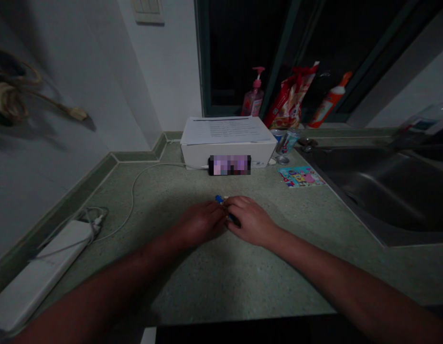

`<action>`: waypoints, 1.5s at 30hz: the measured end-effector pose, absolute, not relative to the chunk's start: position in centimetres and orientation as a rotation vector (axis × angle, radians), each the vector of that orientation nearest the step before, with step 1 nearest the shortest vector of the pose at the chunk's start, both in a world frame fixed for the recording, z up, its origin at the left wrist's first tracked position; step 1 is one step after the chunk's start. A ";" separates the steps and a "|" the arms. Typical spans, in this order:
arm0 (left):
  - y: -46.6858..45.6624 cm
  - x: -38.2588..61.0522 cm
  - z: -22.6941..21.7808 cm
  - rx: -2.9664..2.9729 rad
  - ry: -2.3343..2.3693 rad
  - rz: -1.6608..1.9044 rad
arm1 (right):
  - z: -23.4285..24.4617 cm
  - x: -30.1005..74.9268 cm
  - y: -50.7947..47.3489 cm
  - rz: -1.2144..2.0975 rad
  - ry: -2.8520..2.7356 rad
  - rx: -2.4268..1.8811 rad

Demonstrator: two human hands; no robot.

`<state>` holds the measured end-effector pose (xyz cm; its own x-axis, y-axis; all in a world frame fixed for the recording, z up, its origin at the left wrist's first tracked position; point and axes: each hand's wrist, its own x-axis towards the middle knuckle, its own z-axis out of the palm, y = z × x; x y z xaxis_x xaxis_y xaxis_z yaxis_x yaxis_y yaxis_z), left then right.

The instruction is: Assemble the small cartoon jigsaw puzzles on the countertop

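Over the middle of the green speckled counter [192, 286], my left hand [203, 222] and my right hand [250, 220] meet with their fingers curled together. Between them is a small object [219, 198] with blue and pale parts; a dark blue bit shows under my right fingers. The fingers hide most of it, and its kind cannot be made out. Both hands are closed around it. Just beyond them a phone [230, 165] with a blurred screen leans against a white box [228, 138] that has a printed sheet on top.
A white power strip [45, 272] with a cable [132, 191] lies at left. To the right are a colourful card [302, 176], a can [287, 141] and a steel sink [393, 191]. A pink pump bottle [253, 98], red bag [291, 98] and orange bottle [329, 102] stand by the window.
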<state>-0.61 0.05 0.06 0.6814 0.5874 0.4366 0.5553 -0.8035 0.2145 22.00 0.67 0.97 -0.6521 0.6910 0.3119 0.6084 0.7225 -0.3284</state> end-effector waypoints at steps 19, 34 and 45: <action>0.3 -0.6 0.6 2.679 1.237 0.687 | 1.3 22.7 1.1 0.280 -2.299 -1.059; -0.1 -0.7 0.7 2.703 1.321 0.596 | 0.6 22.9 1.4 0.230 -2.470 -1.118; 0.6 -0.3 0.3 2.590 1.292 0.726 | 0.4 22.4 1.6 0.287 -2.430 -0.999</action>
<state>-0.34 0.57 0.27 0.5100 0.7851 0.3514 0.7086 -0.6151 0.3458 22.38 1.61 0.38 -0.6100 0.7049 0.3620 0.6010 0.7093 -0.3684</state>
